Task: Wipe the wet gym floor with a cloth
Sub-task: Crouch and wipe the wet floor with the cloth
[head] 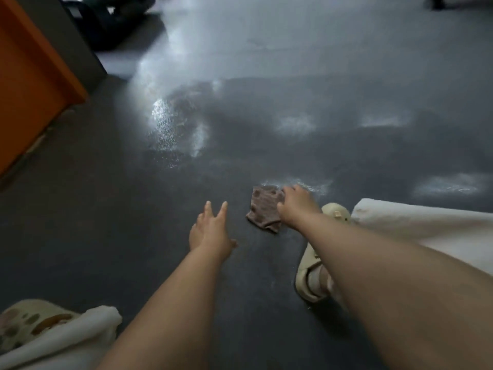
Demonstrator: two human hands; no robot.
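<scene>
Right hand [294,206] pressing brown spotted cloth [264,209] onto wet dark floor [133,209], finger position unclear; left hand [210,228] hovering alongside, fingers straight, spread.

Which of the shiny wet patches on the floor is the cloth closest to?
The small patch just beyond the right hand, touching the cloth's far edge. The other wet patches lie farther off.

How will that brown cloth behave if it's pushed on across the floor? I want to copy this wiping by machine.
The cloth looks thin and rumpled, so it is probably floppy and may bunch rather than slide flat. It lies at the edge of a shiny wet patch, so it likely soaks up water and drags more. The right hand on it probably helps keep it spread.
</scene>
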